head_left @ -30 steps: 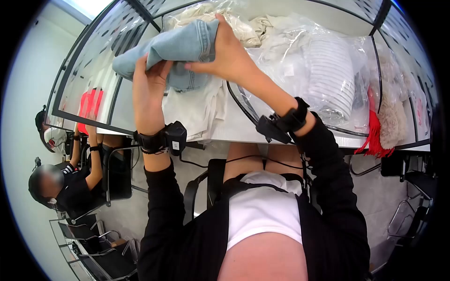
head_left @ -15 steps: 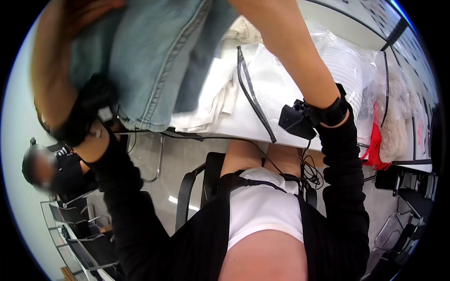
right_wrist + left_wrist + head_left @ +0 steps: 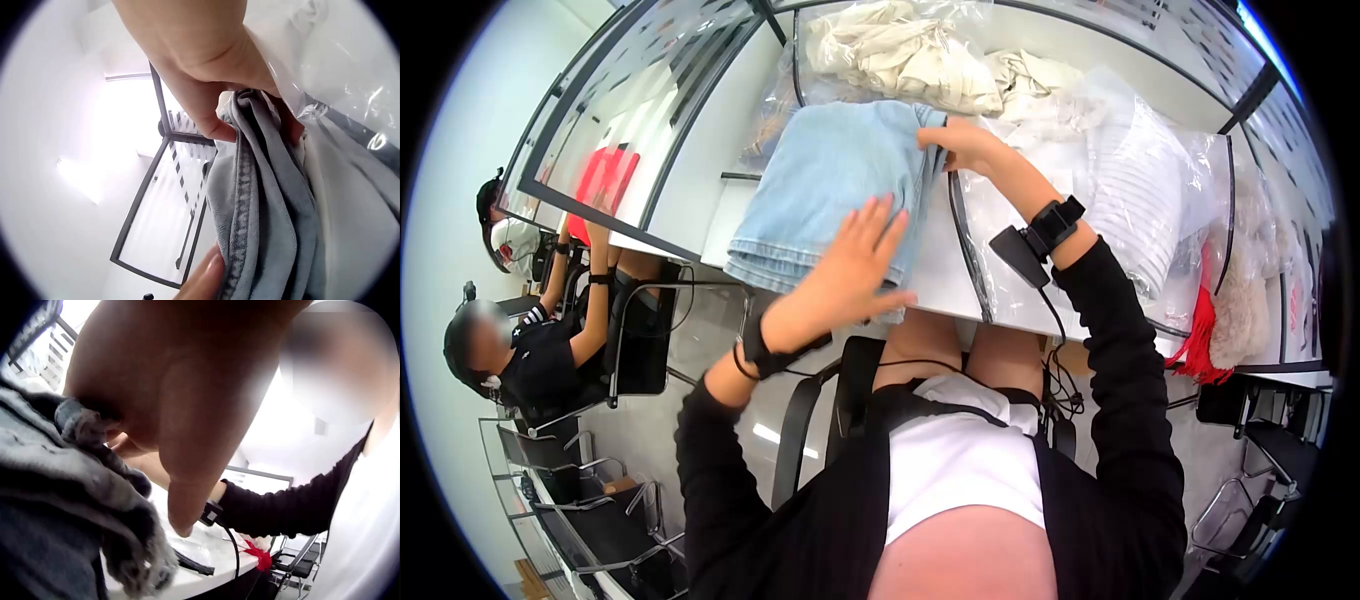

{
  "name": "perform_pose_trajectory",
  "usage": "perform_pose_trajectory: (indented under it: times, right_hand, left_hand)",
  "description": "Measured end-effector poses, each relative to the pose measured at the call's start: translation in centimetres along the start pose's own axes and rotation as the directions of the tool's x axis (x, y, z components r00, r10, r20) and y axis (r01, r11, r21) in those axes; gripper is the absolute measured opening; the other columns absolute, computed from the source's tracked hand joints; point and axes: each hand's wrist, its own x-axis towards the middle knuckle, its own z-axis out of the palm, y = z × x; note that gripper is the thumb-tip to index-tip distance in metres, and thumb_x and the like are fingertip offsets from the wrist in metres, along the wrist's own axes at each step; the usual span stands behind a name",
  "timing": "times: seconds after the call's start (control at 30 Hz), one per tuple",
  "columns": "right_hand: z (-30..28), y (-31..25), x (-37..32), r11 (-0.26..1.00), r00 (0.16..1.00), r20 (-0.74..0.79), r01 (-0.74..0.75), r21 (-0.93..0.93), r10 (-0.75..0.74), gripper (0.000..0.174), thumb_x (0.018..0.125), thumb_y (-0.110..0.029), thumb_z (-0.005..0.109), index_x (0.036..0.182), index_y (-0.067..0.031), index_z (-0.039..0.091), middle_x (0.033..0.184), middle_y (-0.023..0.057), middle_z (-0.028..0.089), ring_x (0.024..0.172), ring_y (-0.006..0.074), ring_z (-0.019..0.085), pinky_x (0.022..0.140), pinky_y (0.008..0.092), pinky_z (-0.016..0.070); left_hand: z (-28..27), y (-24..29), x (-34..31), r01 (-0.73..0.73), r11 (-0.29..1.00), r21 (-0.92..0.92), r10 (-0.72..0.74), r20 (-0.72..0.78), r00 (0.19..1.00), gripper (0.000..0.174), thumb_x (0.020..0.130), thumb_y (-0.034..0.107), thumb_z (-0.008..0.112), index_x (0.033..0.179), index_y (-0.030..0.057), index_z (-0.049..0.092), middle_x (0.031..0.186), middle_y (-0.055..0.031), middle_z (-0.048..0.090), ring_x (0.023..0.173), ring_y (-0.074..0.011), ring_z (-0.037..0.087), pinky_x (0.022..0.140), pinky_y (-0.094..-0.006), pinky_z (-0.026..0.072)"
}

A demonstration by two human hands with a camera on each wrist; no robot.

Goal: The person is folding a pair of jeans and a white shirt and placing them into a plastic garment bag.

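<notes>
Folded light-blue jeans (image 3: 820, 165) lie in layers on the table at the left, with frayed raw edges (image 3: 147, 550) in the left wrist view. My left hand (image 3: 840, 275) rests over their near right part, fingers spread and straight, thumb pointing right. At the far right corner, my right hand (image 3: 975, 148) pinches the folded side. The right wrist view has the thumb on one side of the stacked denim layers (image 3: 247, 200) and fingers on the other, along a stitched seam. A left fingertip (image 3: 209, 269) touches the same seam lower down.
Right of the jeans lie a black-edged clear bag (image 3: 965, 245) and a bagged white ribbed garment (image 3: 1135, 190). Cream clothing (image 3: 905, 50) sits behind. A red tassel (image 3: 1200, 335) hangs at the right front edge. A black-framed clear panel (image 3: 625, 120) stands left; another person (image 3: 550, 340) sits beyond.
The jeans came down from the raised hands, close to the camera half a second ago, onto the table. My left hand now lies flat on them; the right pinches their far right corner.
</notes>
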Motion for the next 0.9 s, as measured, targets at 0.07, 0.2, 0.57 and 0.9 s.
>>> perform_pose_trajectory:
  times: [0.07, 0.2, 0.57, 0.9]
  right_hand:
    - [0.0, -0.1, 0.0, 1.000, 0.998, -0.060, 0.025, -0.007, -0.025, 0.029, 0.068, -0.025, 0.065, 0.091, -0.0089, 0.058, 0.081, 0.0027, 0.056, 0.074, 0.0130, 0.053, 0.062, 0.0299, 0.0437]
    - [0.4, 0.1, 0.8, 0.999, 0.985, -0.166, 0.049, -0.023, -0.052, 0.051, 0.065, -0.034, 0.073, 0.104, -0.0054, 0.056, 0.094, 0.0057, 0.058, 0.083, 0.0143, 0.056, 0.068, 0.0295, 0.0445]
    - [3.5, -0.6, 0.7, 0.846, 0.988, -0.120, 0.145, 0.513, -0.097, 0.045, 0.066, -0.011, 0.073, 0.105, 0.0034, 0.055, 0.096, 0.0110, 0.061, 0.085, 0.0198, 0.060, 0.074, 0.0309, 0.0496]
    - [5.9, 0.2, 0.5, 0.904, 0.940, -0.064, 0.340, 0.258, -0.335, 0.103, 0.052, -0.016, 0.082, 0.132, -0.0036, 0.018, 0.121, 0.0148, 0.044, 0.108, 0.0279, 0.048, 0.086, 0.0365, 0.0439]
  left_hand:
    - [0.4, 1.3, -0.7, -0.018, 1.000, 0.024, 0.018, -0.002, 1.000, 0.077, 0.069, 0.036, 0.068, 0.128, 0.0014, 0.034, 0.135, -0.0276, 0.023, 0.125, -0.0423, 0.024, 0.102, -0.0490, 0.0224]
    - [0.1, 1.9, -1.7, -0.044, 0.993, -0.110, 0.040, -0.037, 0.998, 0.061, 0.068, 0.027, 0.070, 0.120, 0.0049, 0.045, 0.138, -0.0212, 0.025, 0.128, -0.0359, 0.024, 0.103, -0.0449, 0.0219]
    - [4.7, -1.0, -10.4, 0.291, 0.311, -0.905, -0.950, -0.298, 0.090, 0.047, 0.086, 0.025, 0.056, 0.118, -0.0037, 0.038, 0.118, -0.0160, 0.045, 0.110, -0.0236, 0.044, 0.095, -0.0368, 0.0349]
    - [5.2, -0.8, -9.2, 0.008, -0.115, -0.993, -0.918, 0.109, 0.382, 0.054, 0.087, 0.033, 0.055, 0.121, -0.0023, 0.033, 0.121, -0.0119, 0.043, 0.109, -0.0194, 0.043, 0.094, -0.0362, 0.0334]
